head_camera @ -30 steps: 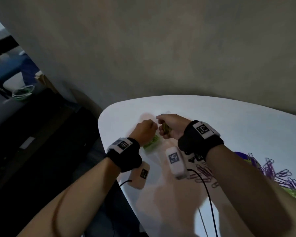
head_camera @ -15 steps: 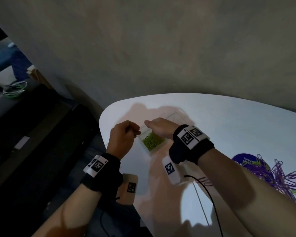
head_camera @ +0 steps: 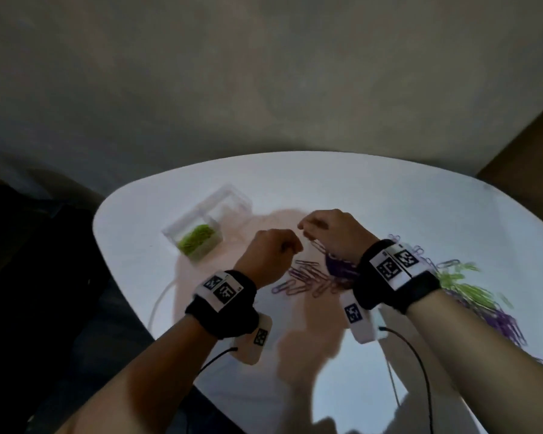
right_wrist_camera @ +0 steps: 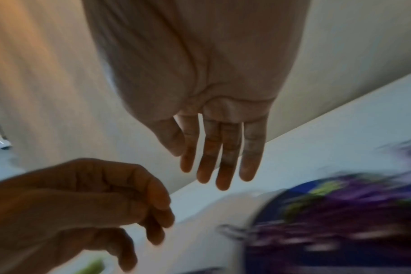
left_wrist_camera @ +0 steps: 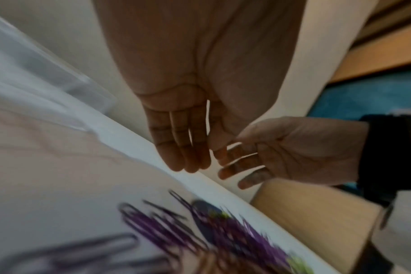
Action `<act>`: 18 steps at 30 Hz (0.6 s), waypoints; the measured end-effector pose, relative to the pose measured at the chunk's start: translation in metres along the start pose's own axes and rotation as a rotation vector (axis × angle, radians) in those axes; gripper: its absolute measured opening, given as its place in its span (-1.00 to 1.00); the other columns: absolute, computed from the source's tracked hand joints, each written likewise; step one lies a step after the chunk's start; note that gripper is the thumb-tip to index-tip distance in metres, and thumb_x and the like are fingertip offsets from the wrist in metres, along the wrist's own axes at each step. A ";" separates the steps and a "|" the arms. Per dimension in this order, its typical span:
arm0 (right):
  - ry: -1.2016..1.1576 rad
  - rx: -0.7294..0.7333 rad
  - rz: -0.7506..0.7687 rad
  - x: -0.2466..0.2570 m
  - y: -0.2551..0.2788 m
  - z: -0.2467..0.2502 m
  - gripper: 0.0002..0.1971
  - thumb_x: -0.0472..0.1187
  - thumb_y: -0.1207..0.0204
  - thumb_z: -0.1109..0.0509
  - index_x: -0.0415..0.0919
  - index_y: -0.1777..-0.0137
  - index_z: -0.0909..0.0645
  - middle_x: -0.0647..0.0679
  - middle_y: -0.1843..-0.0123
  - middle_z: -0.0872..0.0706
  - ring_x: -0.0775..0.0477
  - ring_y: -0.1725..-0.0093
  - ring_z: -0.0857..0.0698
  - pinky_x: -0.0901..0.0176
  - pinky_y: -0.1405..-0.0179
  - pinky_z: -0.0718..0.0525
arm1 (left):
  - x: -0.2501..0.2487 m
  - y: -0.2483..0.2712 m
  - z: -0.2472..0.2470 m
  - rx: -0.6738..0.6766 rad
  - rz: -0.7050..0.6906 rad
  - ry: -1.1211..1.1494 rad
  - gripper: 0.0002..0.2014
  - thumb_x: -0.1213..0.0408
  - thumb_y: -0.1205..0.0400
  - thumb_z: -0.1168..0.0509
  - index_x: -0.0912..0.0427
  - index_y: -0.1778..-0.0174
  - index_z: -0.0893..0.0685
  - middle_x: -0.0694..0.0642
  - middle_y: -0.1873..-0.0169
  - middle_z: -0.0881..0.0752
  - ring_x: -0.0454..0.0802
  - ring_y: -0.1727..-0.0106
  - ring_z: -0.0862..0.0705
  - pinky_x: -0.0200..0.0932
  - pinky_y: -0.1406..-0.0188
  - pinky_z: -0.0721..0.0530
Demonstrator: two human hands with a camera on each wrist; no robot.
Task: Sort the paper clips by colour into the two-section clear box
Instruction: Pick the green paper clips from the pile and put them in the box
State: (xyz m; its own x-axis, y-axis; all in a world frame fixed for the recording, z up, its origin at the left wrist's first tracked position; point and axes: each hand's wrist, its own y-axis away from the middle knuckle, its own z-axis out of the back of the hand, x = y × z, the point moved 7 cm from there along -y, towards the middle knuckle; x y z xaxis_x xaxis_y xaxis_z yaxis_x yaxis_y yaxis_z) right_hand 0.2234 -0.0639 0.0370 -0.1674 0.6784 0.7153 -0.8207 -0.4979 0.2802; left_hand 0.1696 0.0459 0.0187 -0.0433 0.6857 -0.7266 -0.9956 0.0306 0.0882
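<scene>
Hovered with left hand point(head_camera: 271, 249) and right hand point(head_camera: 333, 233) slack, empty, over purple clips point(head_camera: 304, 277) mid-surface point(head_camera: 389, 198); best pinched purple only, then carried left to the clear box point(head_camera: 207, 220), far section, off the green clips point(head_camera: 198, 238).

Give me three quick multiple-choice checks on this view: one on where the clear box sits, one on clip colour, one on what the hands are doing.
1. Where on the table is the clear box?
A) far left
B) far right
C) near edge

2. What colour are the clips inside the box?
A) purple
B) green
C) both

3. How do the hands stand to the box?
A) the left hand grips it
B) the right hand grips it
C) neither touches it

Answers:
1. A, since the box stands apart at the table's far left.
2. B, since only green clips show, in its near section.
3. C, since both hands hover over the loose purple clips, away from the box.
</scene>
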 end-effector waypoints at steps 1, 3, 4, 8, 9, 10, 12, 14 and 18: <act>0.091 -0.033 -0.040 -0.028 0.013 0.015 -0.75 -0.21 -0.66 -0.18 -0.16 -0.14 -0.69 -0.12 -0.13 -0.77 -0.10 -0.13 -0.71 0.22 -0.10 -0.55 | -0.014 -0.007 -0.024 0.065 -0.038 -0.054 -0.72 0.49 -0.61 -0.13 0.23 -0.04 -0.73 0.15 0.01 -0.77 0.06 -0.03 -0.70 -0.17 -0.03 -0.60; 0.248 -0.062 -0.123 -0.083 0.037 0.040 -0.70 -0.30 -0.65 -0.13 -0.20 -0.19 -0.67 -0.16 -0.24 -0.72 -0.16 -0.23 -0.65 0.23 -0.14 -0.48 | -0.038 -0.019 -0.065 0.161 -0.088 -0.164 -0.68 0.45 -0.63 -0.15 0.21 -0.24 -0.66 0.20 -0.22 -0.67 0.15 -0.24 -0.60 -0.07 -0.21 -0.55; 0.301 -0.059 -0.147 -0.105 0.048 0.049 -0.68 -0.35 -0.63 -0.12 -0.21 -0.24 -0.65 -0.18 -0.29 -0.68 -0.18 -0.28 -0.61 0.20 -0.18 -0.48 | -0.044 -0.025 -0.083 0.195 -0.103 -0.227 -0.64 0.41 -0.62 -0.18 0.18 -0.34 -0.59 0.21 -0.32 -0.59 0.17 -0.33 -0.53 -0.01 -0.30 -0.51; 0.447 0.075 -0.055 -0.149 0.076 0.047 -0.58 -0.24 -0.64 -0.14 -0.19 -0.50 -0.43 -0.18 -0.55 -0.37 -0.23 -0.53 -0.36 -0.01 -0.48 -0.37 | -0.035 -0.037 -0.134 0.325 -0.045 -0.578 -0.39 0.21 -0.63 -0.23 0.03 -0.61 -0.20 0.05 -0.62 -0.18 0.15 -0.59 -0.16 0.22 -0.48 -0.30; 0.497 0.127 -0.042 -0.155 0.079 0.040 -0.53 -0.16 -0.67 -0.12 -0.12 -0.58 -0.31 -0.13 -0.63 -0.22 -0.23 -0.61 -0.22 -0.11 -0.55 -0.27 | -0.031 -0.036 -0.140 0.316 -0.044 -0.643 -0.39 0.21 -0.65 -0.19 0.00 -0.63 -0.16 0.02 -0.63 -0.15 0.13 -0.60 -0.14 0.22 -0.47 -0.31; 0.549 0.179 -0.050 -0.159 0.083 0.034 -0.49 -0.10 -0.68 -0.09 -0.04 -0.63 -0.19 -0.05 -0.69 -0.07 -0.21 -0.67 -0.06 -0.22 -0.60 -0.15 | -0.032 -0.032 -0.142 0.292 -0.056 -0.676 -0.41 0.21 -0.65 -0.15 -0.03 -0.62 -0.17 0.00 -0.63 -0.15 0.13 -0.59 -0.16 0.21 -0.43 -0.36; 0.621 0.242 -0.057 -0.163 0.085 0.024 -0.46 -0.06 -0.69 -0.07 0.05 -0.66 -0.06 0.04 -0.71 0.08 -0.17 -0.69 0.12 -0.34 -0.61 0.00 | -0.034 -0.021 -0.144 0.265 -0.078 -0.652 -0.40 0.23 -0.55 -0.09 -0.05 -0.58 -0.30 0.03 -0.58 -0.28 0.16 -0.52 -0.28 0.17 -0.32 -0.46; 0.629 0.219 -0.022 -0.159 0.081 0.022 -0.44 -0.10 -0.67 -0.08 0.03 -0.65 -0.06 0.06 -0.71 0.09 -0.18 -0.69 0.11 -0.37 -0.59 -0.02 | -0.041 -0.013 -0.143 0.243 -0.098 -0.543 -0.33 0.18 -0.37 -0.04 0.00 -0.48 -0.47 0.11 -0.45 -0.46 0.23 -0.40 -0.44 0.17 -0.20 -0.56; 0.657 0.182 0.001 -0.153 0.064 0.024 -0.42 -0.13 -0.60 -0.18 0.00 -0.62 -0.14 0.02 -0.68 -0.02 -0.18 -0.66 -0.03 -0.34 -0.56 -0.17 | -0.054 -0.034 -0.126 0.106 -0.003 -0.419 -0.60 0.38 -0.53 -0.22 0.15 -0.31 -0.63 0.19 -0.21 -0.66 0.20 -0.24 -0.60 0.02 -0.19 -0.57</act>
State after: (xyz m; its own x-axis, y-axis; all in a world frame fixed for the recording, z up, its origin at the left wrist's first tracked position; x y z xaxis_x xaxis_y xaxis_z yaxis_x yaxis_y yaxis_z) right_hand 0.2094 -0.2125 -0.0386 -0.5121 0.8365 0.1949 -0.7249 -0.5427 0.4243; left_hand 0.1950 -0.0835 -0.0305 0.0190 0.9207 -0.3898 -0.9807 0.0930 0.1719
